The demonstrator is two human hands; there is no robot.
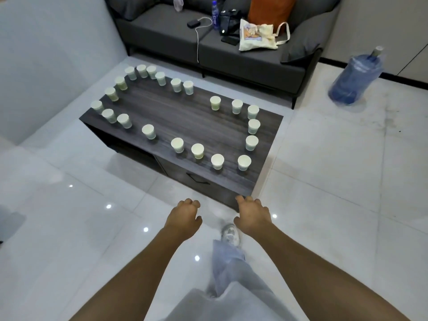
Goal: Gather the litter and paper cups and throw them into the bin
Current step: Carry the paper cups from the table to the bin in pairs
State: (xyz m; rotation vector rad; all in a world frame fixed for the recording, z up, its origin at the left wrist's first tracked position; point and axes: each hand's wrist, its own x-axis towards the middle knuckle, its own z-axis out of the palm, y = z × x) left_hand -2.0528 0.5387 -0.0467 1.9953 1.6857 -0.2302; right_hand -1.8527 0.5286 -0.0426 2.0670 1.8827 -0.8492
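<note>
I look down over both bare arms toward a dark wood-grain coffee table point(185, 117) standing on a glossy white tile floor point(324, 181). My left hand point(183, 216) hangs over the floor just short of the table's near corner, fingers loosely curled downward and holding nothing. My right hand point(252, 216) is level with it, near that same corner, fingers also loosely curled and bunched, gripping nothing; whether its fingertips touch the table edge I cannot tell.

The paper cups point(177, 145) stand upside down on the tabletop in a loose ring that follows its edges: a tight cluster at the far left corner, a row along the near edge, a column up the right end, and a few along the far side. All are pale, some greenish at the sides. I can read no print on any of them.

Behind the table is a grey sofa point(254, 63). On it lie a cream tote bag point(257, 35) with a printed picture whose wording is too small to read, a bottle with a blue label point(215, 13) that is likewise unreadable, an orange cushion point(271, 10), and a black device with a white cable point(198, 42). A large blue water jug point(354, 79) stands on the floor at right. Below my arms show a pale trouser leg and a white shoe point(230, 235).
</note>
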